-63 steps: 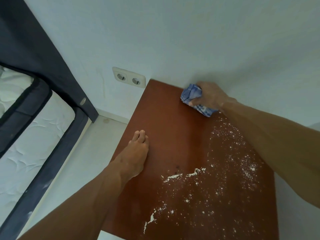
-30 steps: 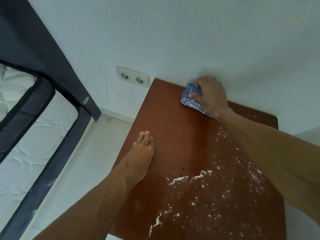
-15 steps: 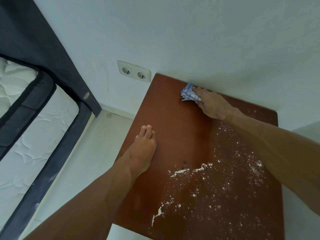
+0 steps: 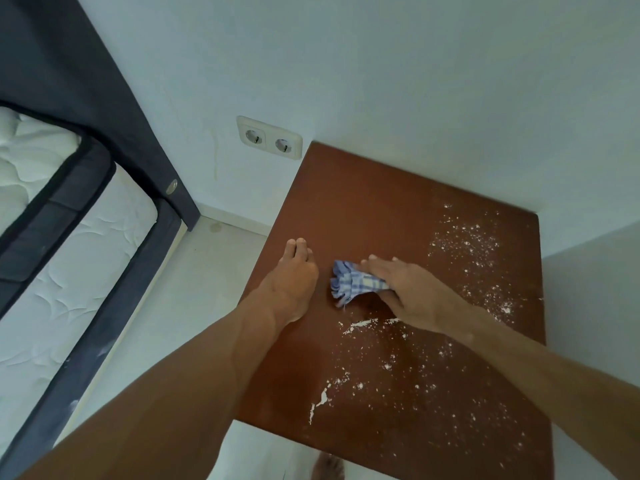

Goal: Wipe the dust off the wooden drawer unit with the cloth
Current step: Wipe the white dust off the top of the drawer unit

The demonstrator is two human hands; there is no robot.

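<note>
The reddish-brown top of the wooden drawer unit [image 4: 363,209] fills the middle and right of the view. White dust [image 4: 408,372] is scattered over its right and near parts; the far left part looks bare. My right hand [image 4: 412,292] presses a bunched blue checked cloth [image 4: 353,284] flat onto the top near the left edge. My left hand [image 4: 291,282] rests flat on the left edge of the top, fingers together and straight, just left of the cloth, holding nothing.
A white wall runs behind and to the right of the unit. A double wall socket [image 4: 269,138] sits just left of the far corner. A bed with a white mattress [image 4: 52,237] and dark frame stands left, with pale floor [image 4: 180,306] between.
My right hand has dragged the cloth from the far edge by the wall toward me and left, stopping beside my left hand. The left hand has stayed put.
</note>
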